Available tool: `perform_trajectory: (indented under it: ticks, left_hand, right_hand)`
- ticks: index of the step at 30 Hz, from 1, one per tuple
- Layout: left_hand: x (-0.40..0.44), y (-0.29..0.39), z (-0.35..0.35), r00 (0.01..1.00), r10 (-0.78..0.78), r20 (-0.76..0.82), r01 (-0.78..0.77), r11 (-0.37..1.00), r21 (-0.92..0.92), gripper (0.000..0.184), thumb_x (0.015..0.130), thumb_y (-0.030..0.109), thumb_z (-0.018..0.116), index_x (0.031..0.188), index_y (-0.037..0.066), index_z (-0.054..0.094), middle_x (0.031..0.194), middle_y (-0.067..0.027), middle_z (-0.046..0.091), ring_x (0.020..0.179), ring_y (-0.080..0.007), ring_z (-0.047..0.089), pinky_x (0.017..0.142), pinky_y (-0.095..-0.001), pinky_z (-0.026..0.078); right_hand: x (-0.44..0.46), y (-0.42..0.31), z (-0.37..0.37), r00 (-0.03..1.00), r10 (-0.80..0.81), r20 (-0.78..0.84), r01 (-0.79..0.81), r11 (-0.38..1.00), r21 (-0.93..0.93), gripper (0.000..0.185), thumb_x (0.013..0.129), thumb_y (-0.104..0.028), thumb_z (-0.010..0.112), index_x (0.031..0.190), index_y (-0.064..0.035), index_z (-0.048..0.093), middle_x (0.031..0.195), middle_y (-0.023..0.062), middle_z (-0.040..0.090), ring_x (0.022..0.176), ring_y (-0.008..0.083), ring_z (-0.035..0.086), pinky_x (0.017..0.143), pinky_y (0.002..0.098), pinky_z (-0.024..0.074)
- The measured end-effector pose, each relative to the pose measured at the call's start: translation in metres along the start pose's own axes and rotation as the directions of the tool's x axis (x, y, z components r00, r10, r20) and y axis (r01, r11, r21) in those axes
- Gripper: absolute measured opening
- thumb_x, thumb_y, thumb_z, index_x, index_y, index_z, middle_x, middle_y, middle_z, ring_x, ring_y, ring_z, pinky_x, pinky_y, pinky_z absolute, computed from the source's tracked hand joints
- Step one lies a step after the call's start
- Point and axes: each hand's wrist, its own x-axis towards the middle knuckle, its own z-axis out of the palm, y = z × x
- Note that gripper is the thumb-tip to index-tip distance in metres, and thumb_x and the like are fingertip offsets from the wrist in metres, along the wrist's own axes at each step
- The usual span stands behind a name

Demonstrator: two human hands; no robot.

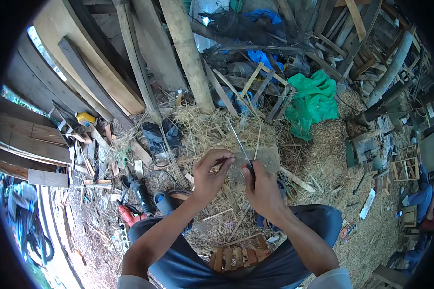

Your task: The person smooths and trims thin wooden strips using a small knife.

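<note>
My right hand [264, 189] is wrapped round the dark handle of a knife [239, 139], whose long narrow blade points away from me and slightly left. Close to the blade's left side is my left hand [210, 174], its thumb and fingertips pinched together. What it pinches, if anything, is too small to make out. A thin pale strip [258, 139] stands out just beyond my right hand; I cannot tell whether it is held or lying there. Beneath both hands is a flat greyish board [271, 159] on the straw.
At the lower left lie a dark angle grinder [141, 195] and a red power tool [129, 215]. A green plastic sheet [314, 103] is at the upper right. Planks [89, 53] and a post [188, 53] lean beyond. Straw and shavings cover the ground. A slatted wooden piece [238, 257] is between my legs.
</note>
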Motion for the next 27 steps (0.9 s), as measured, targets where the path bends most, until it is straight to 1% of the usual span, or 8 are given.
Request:
perform_trajectory:
  ticks: [2, 5, 7, 10, 12, 16, 19, 27]
  left_hand:
    - [-0.001, -0.002, 0.001, 1.000, -0.016, 0.006, 0.016, 1.000, -0.014, 0.022, 0.078, -0.010, 0.067, 0.096, 0.000, 0.060, 0.092, -0.0112, 0.065, 0.085, -0.0187, 0.067, 0.071, -0.0275, 0.056]
    - [-0.002, -0.005, 0.002, 0.999, -0.045, 0.019, 0.046, 0.997, -0.054, 0.023, 0.078, -0.011, 0.066, 0.097, 0.000, 0.060, 0.093, -0.0112, 0.064, 0.084, -0.0180, 0.067, 0.070, -0.0271, 0.056]
    - [-0.003, -0.007, 0.003, 0.997, -0.064, 0.034, 0.067, 0.994, -0.081, 0.024, 0.077, -0.011, 0.066, 0.097, 0.000, 0.059, 0.092, -0.0111, 0.064, 0.084, -0.0173, 0.067, 0.070, -0.0268, 0.056]
    - [-0.003, -0.007, 0.002, 0.999, -0.025, 0.035, 0.025, 1.000, -0.005, 0.025, 0.076, -0.011, 0.067, 0.098, -0.001, 0.059, 0.092, -0.0109, 0.064, 0.082, -0.0162, 0.066, 0.068, -0.0251, 0.056]
    - [-0.002, -0.003, 0.004, 1.000, 0.002, 0.013, -0.003, 0.997, 0.083, 0.023, 0.075, -0.010, 0.068, 0.095, -0.001, 0.061, 0.091, -0.0102, 0.063, 0.078, -0.0155, 0.065, 0.066, -0.0237, 0.055]
    - [-0.005, -0.009, 0.001, 1.000, -0.010, 0.027, 0.007, 0.996, 0.092, 0.021, 0.073, -0.012, 0.067, 0.091, -0.002, 0.063, 0.089, -0.0095, 0.063, 0.076, -0.0149, 0.064, 0.064, -0.0226, 0.053]
    - [-0.008, -0.013, -0.001, 0.996, -0.042, 0.075, 0.035, 0.995, 0.092, 0.023, 0.077, -0.015, 0.063, 0.096, -0.002, 0.066, 0.095, -0.0072, 0.060, 0.085, -0.0129, 0.062, 0.070, -0.0226, 0.056]
    - [-0.006, -0.007, 0.000, 0.997, 0.025, 0.068, -0.031, 0.996, 0.083, 0.026, 0.073, -0.016, 0.064, 0.094, -0.001, 0.066, 0.096, -0.0083, 0.060, 0.084, -0.0139, 0.063, 0.069, -0.0222, 0.055]
  right_hand:
    - [0.000, 0.001, 0.003, 1.000, -0.009, -0.006, 0.009, 1.000, -0.018, 0.014, 0.094, -0.013, 0.050, 0.096, -0.0005, 0.043, 0.059, 0.0230, 0.056, 0.056, 0.0430, 0.059, 0.046, 0.0503, 0.0411]
    - [-0.001, 0.002, 0.007, 0.999, -0.033, -0.015, 0.031, 0.996, -0.084, 0.011, 0.092, -0.006, 0.052, 0.096, 0.0011, 0.044, 0.061, 0.0209, 0.057, 0.053, 0.0393, 0.059, 0.045, 0.0452, 0.0399]
    - [-0.001, -0.001, 0.006, 0.998, -0.056, 0.020, 0.058, 0.988, -0.146, 0.013, 0.092, -0.010, 0.051, 0.095, -0.0021, 0.041, 0.070, 0.0238, 0.060, 0.057, 0.0436, 0.060, 0.048, 0.0509, 0.0456]
    - [0.000, -0.001, 0.005, 0.998, -0.042, 0.047, 0.049, 0.985, -0.167, 0.013, 0.090, -0.009, 0.052, 0.093, -0.0024, 0.041, 0.075, 0.0229, 0.061, 0.058, 0.0434, 0.060, 0.048, 0.0512, 0.0468]
    - [0.001, 0.001, 0.005, 0.997, -0.060, 0.044, 0.068, 0.981, -0.184, 0.014, 0.089, -0.009, 0.052, 0.094, -0.0025, 0.041, 0.075, 0.0222, 0.060, 0.058, 0.0427, 0.060, 0.048, 0.0506, 0.0475]
    - [0.000, 0.000, 0.008, 0.995, -0.094, 0.028, 0.098, 0.975, -0.198, 0.016, 0.087, -0.004, 0.055, 0.095, -0.0023, 0.041, 0.072, 0.0215, 0.059, 0.058, 0.0408, 0.060, 0.046, 0.0474, 0.0442]
    - [-0.001, -0.002, 0.009, 0.996, -0.090, 0.029, 0.094, 0.968, -0.232, 0.015, 0.087, -0.005, 0.054, 0.094, -0.0032, 0.041, 0.072, 0.0207, 0.058, 0.057, 0.0409, 0.060, 0.047, 0.0474, 0.0456]
    - [-0.002, -0.003, 0.006, 0.997, -0.064, 0.048, 0.075, 0.957, -0.281, 0.015, 0.087, -0.007, 0.054, 0.094, -0.0041, 0.041, 0.077, 0.0198, 0.059, 0.060, 0.0406, 0.060, 0.049, 0.0470, 0.0472]
